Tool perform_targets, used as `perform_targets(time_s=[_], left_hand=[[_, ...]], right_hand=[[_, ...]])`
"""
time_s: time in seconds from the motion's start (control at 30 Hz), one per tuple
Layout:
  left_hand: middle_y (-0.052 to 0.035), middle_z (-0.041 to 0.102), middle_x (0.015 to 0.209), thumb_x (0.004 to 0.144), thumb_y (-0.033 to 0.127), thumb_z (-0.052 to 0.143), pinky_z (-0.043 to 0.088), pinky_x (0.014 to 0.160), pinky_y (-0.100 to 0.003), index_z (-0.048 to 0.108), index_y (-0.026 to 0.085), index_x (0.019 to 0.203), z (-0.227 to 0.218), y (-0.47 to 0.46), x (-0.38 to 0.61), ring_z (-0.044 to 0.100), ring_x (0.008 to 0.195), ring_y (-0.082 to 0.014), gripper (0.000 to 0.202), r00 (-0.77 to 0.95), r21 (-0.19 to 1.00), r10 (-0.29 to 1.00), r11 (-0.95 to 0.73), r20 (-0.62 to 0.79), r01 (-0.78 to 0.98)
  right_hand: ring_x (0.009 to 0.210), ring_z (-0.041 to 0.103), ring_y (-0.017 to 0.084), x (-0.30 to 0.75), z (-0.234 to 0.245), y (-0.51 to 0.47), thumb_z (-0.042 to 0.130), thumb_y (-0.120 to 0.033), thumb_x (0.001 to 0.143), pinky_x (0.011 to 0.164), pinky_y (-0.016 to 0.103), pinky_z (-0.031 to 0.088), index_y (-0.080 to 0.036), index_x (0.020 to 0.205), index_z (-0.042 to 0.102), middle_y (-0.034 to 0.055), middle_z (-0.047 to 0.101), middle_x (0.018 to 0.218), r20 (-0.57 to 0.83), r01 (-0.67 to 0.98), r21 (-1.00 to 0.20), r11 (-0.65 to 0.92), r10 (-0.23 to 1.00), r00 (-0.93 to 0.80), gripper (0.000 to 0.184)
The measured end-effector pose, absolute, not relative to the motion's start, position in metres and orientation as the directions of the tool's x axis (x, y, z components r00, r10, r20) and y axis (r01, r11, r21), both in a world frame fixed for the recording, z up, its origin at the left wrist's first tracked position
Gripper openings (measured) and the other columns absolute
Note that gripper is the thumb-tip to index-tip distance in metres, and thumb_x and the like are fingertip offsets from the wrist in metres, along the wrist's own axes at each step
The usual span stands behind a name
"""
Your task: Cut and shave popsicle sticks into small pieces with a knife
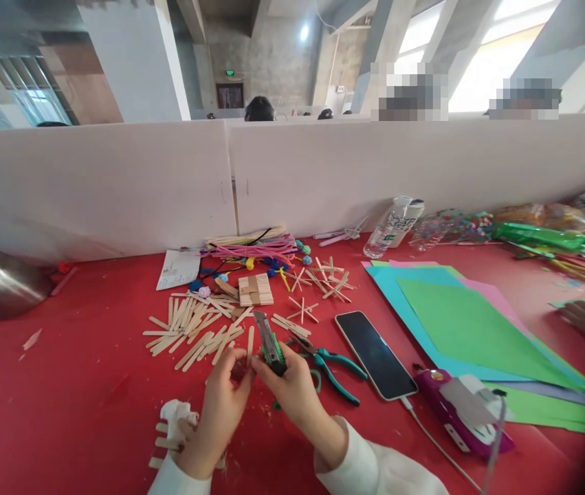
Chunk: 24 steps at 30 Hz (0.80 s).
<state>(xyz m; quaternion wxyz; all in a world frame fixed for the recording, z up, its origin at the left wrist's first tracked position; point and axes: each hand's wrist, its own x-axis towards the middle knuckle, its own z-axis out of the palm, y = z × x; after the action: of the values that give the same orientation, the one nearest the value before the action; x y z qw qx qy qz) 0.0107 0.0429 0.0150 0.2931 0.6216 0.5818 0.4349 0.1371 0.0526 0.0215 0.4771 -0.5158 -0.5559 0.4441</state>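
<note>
Clock centred on the hands, twelve straight ahead across the red desk (65,412). My left hand (226,392) is pinched narrow on one stick (250,342), upright at centre; my right hand (292,388) is wrapped round a knife (271,344), blade out, pointing toward eleven. Stick looks whole; from here I can't tell whether the blade touches it.

Done, as I read it: a flat square (256,290) at twelve, crossed slivers (303,311) toward one, and a row (161,443) of sticks by a white wad (177,414) at eight, partly hidden by my left wrist. Not done: the held stick, seemingly uncut, and a big loose pile (189,323) at ten to eleven. I'd judge it midway. Pliers (317,352) lie unheld at three, phone (376,355) beyond.
</note>
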Motion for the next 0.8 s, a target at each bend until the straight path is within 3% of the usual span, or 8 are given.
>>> perform_targets(time_s=[0.23,0.37,0.67,0.8], left_hand=[[-0.0032,0.06,0.074,0.075,0.021,0.05,0.047,0.052,-0.025,0.058,0.019,0.084,0.0126,0.041,0.0085,0.06,0.064,-0.0172,0.013,0.028,0.8,0.954,-0.267,0.299,0.537],[-0.0075,0.063,0.088,0.079,0.022,0.048,0.051,0.067,-0.029,0.059,0.018,0.093,0.0123,0.0389,0.0064,0.062,0.079,-0.0194,0.018,0.082,0.812,0.944,-0.318,0.32,0.489],[-0.0053,0.065,0.081,0.076,0.027,0.051,0.051,0.068,-0.027,0.06,0.018,0.083,0.0199,0.0374,0.0085,0.063,0.077,-0.0188,0.014,0.082,0.956,0.99,-0.133,0.116,0.263],[-0.0058,0.065,0.081,0.075,0.027,0.051,0.05,0.07,-0.027,0.062,0.017,0.08,0.0207,0.0408,0.0069,0.062,0.076,-0.0184,0.015,0.126,0.951,0.988,-0.125,0.093,0.284]], right_hand=[[0.057,0.048,0.013,0.1359,0.017,0.0522,0.055,-0.029,0.072,0.057,0.025,0.042,-0.018,0.069,0.054,-0.0005,0.056,0.063,0.155,0.262,-0.954,0.148,0.988,0.004,0.011],[0.055,0.045,0.012,0.1376,0.0169,0.0524,0.053,-0.028,0.073,0.055,0.024,0.041,-0.018,0.068,0.052,-0.0015,0.054,0.06,0.187,0.304,-0.936,0.178,0.982,0.002,0.012],[0.051,0.044,0.01,0.1419,0.0224,0.0522,0.049,-0.024,0.076,0.049,0.02,0.038,-0.019,0.066,0.048,-0.0039,0.05,0.056,0.222,0.318,-0.919,0.233,0.972,-0.073,0.011],[0.05,0.044,0.01,0.1441,0.0217,0.052,0.048,-0.022,0.074,0.048,0.02,0.036,-0.02,0.065,0.046,-0.0042,0.049,0.055,0.226,0.366,-0.898,0.245,0.969,-0.095,0.009]])
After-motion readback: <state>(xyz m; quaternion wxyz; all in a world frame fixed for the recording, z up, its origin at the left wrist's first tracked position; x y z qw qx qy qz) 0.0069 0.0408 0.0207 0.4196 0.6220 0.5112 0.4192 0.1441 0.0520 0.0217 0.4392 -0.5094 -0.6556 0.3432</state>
